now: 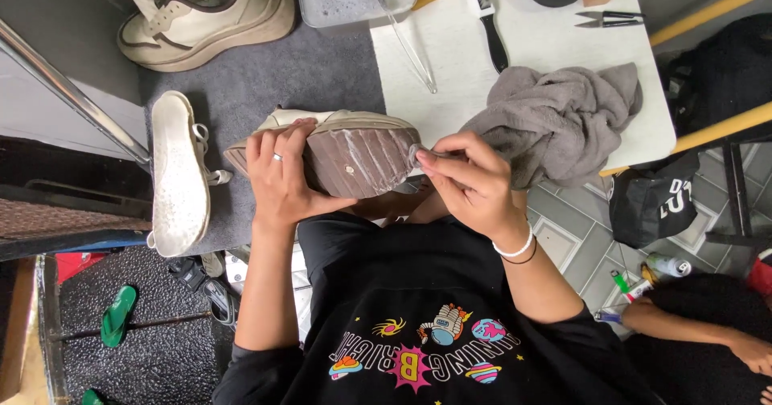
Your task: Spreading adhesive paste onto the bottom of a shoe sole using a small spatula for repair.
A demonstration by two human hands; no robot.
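1. A white shoe sole (178,176) lies on the grey mat (265,75) at the left, and a cream leather shoe (205,19) stands far behind it.
2. The left hand (281,181) is closed around a cream shoe with brown ribbed rubber sole (354,160), turned sole up, in the middle.
3. The right hand (470,181) pinches a grey crumpled towel cloth (555,123) against the sole's right end.
4. A black-handled brush (489,25) and small black scissors (609,20) lie far on the white worktop (458,67).
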